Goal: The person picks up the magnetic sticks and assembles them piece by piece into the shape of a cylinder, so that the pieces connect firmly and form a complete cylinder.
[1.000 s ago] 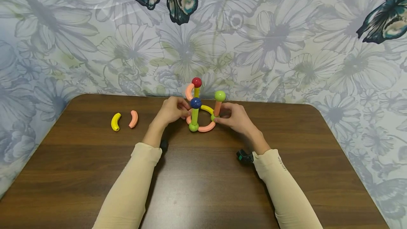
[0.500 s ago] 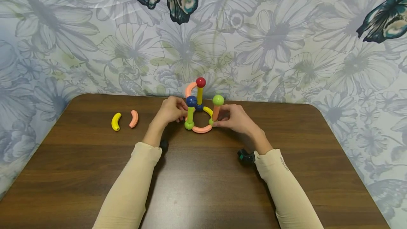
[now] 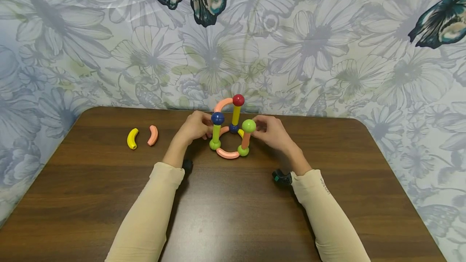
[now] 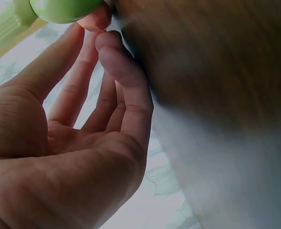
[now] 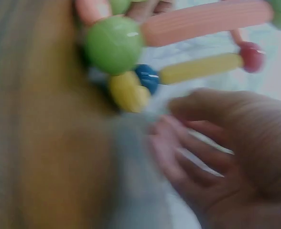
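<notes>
A toy frame of magnetic sticks and balls stands on the table, its base a ring of curved sticks. My left hand point(image 3: 197, 125) is at its left side, thumb and fingertips pinching a pink curved stick point(image 4: 95, 19) close by a green ball point(image 4: 66, 5). On the right, my right hand point(image 3: 271, 132) has loosely bent fingers, apart from the yellow curved stick point(image 5: 125, 90) in the right wrist view. Upright sticks carry a dark blue ball point(image 3: 217, 118), a red ball point(image 3: 238, 100) and a light green ball point(image 3: 249, 126). A pink arch point(image 3: 223, 103) joins the blue and red balls.
Two loose curved sticks, one yellow point(image 3: 132, 138) and one pink point(image 3: 153, 135), lie left of the hands on the brown wooden table point(image 3: 225, 205). Behind the table's far edge hangs a floral backdrop point(image 3: 313, 43) with butterflies.
The frame has turned: its red-topped post has gone right and its green-topped post toward the front. My right hand has let go of the lower green ball; my left hand has stayed nearly in place.
</notes>
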`<state>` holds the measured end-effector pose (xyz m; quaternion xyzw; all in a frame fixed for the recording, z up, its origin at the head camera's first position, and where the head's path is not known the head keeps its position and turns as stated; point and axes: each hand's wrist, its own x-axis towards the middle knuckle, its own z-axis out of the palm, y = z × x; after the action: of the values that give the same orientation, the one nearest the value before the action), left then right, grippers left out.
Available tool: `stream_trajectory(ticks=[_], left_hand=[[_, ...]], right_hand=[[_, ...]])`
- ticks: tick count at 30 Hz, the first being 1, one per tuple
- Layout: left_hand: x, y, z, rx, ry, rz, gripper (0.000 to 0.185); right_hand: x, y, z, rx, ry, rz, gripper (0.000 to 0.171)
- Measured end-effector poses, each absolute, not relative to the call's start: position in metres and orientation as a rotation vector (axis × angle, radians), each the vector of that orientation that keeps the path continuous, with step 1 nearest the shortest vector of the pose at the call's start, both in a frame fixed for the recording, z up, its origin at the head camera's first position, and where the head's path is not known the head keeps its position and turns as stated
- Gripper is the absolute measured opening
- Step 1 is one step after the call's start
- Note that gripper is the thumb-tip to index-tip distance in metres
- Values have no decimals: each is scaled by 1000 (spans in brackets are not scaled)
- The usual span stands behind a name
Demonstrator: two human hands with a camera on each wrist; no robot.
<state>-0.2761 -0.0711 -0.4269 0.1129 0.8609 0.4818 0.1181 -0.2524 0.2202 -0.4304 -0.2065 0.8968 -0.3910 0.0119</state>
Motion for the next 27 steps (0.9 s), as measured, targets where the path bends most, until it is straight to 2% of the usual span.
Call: stream_trajectory(ticks=[6, 15, 27], left_hand=[[-273, -67, -425, 402, 2454, 1431, 16], [-271, -62, -426, 420, 2432, 1405, 14], [-274, -63, -427, 391, 2451, 1437, 12]], right_hand=[[-255, 211, -441, -651, 2755, -1322, 45], [-254, 205, -446, -766, 2710, -1268, 44], [-253, 211, -445, -655, 2835, -1180, 42]])
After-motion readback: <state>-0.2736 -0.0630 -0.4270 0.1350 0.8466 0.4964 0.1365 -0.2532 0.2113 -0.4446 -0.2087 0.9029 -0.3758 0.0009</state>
